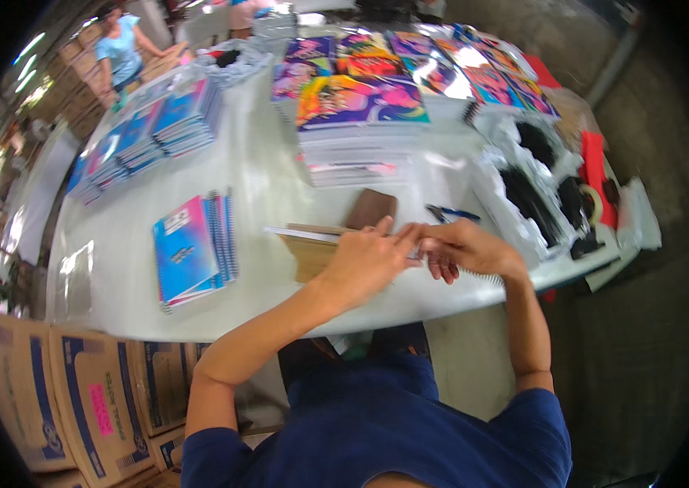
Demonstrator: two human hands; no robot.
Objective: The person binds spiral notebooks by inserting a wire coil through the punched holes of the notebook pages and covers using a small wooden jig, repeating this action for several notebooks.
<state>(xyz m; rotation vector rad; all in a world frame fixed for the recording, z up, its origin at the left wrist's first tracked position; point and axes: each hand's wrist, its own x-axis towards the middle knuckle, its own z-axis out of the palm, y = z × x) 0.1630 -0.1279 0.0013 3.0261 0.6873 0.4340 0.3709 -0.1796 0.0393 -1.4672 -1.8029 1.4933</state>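
Near the table's front edge, a notebook with a brown card back and white pages stands partly opened under my hands. My left hand is closed on it, covering much of its binding edge. My right hand meets the left fingertips at that edge, fingers curled. A spiral wire sticks out from beneath the right hand; the exact pinch is hidden. Just beyond lie a flat brown block and dark-handled pliers.
Spiral notebooks with blue and pink covers lie at left, more stacks behind. Colourful printed covers top piles of paper ahead. Plastic bags of black coils, tape and red strips sit at right. Cartons stand lower left; another person is far left.
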